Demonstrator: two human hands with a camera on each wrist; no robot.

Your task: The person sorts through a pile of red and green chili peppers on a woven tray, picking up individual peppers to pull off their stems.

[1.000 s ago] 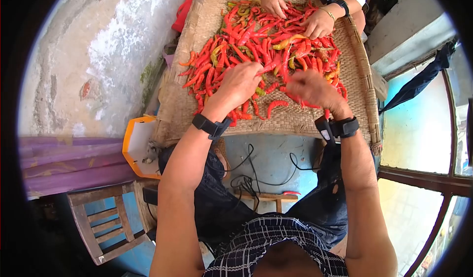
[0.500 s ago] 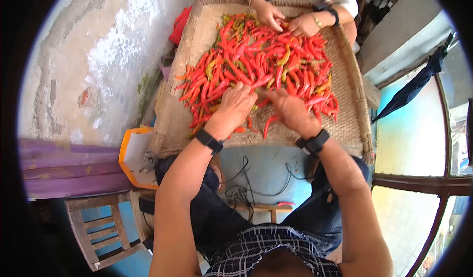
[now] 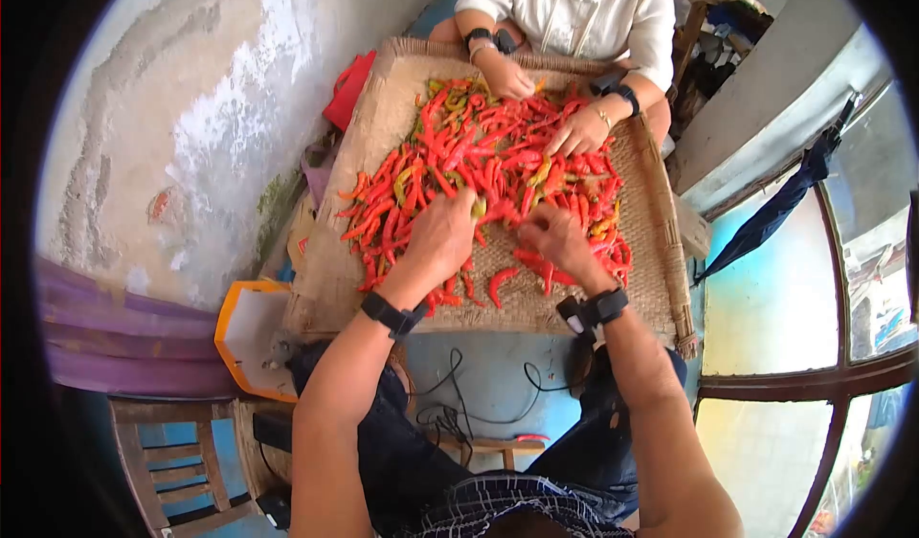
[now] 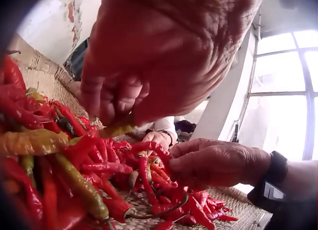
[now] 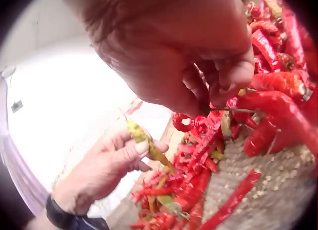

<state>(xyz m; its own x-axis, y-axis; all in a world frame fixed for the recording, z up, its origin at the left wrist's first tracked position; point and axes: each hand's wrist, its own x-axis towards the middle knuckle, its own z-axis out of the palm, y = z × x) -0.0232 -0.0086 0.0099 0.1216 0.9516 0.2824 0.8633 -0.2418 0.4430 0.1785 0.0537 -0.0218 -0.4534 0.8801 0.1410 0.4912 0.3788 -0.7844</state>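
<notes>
My left hand point(image 3: 445, 236) is over the near left of a heap of red chili peppers point(image 3: 459, 150). Its thumb and fingers pinch a yellow-green chili pepper point(image 5: 149, 145), seen best in the right wrist view. Just to the right, my right hand point(image 3: 560, 241) pinches the thin stem point(image 5: 233, 110) of a red chili pepper point(image 5: 278, 103) between thumb and fingertips. From the left wrist, that right hand point(image 4: 218, 163) shows side-on with the red pepper at its fingertips. The peppers lie on a woven tray point(image 3: 661, 251), some of them green or orange.
Across the tray another person's two hands point(image 3: 579, 131) work among the peppers. A peeling wall point(image 3: 153, 136) stands at left, windows point(image 3: 775, 289) at right. Below are an orange-rimmed white container point(image 3: 254, 337), a wooden chair point(image 3: 182, 471) and black cables point(image 3: 455, 414).
The head view has tilted up, showing more of the other person. My right hand first came in beside the left, then drew a little apart. A yellow-green pepper now shows at my left fingertips.
</notes>
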